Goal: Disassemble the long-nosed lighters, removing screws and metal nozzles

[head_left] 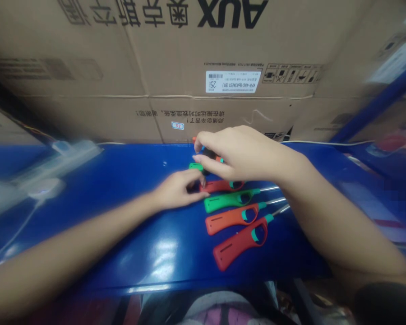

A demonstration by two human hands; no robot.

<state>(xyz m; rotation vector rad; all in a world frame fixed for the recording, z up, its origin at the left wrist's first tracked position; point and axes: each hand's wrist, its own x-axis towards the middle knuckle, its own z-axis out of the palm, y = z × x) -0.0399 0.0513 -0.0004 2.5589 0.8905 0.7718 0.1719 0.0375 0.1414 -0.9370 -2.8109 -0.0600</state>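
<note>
Several long-necked lighters lie in a column on the blue table point(128, 225): a dark red one point(232, 248) nearest me, then an orange one point(228, 219), a green one point(223, 201) and a red one point(219, 186). My left hand point(182, 188) has its fingers curled at the handle end of the red lighter, thumb close to the green one. Above the far end of the column is my right hand point(233, 149), thumb and forefinger apart. Beneath it, another green handle point(195, 166) and orange and black parts show, partly hidden by the hand.
A large cardboard box point(176, 58) stands upright along the table's back edge. At the left are a blurred clear plastic item point(71, 158) and a white round device point(45, 188) with a cable. A blue post point(375, 108) rises at the right.
</note>
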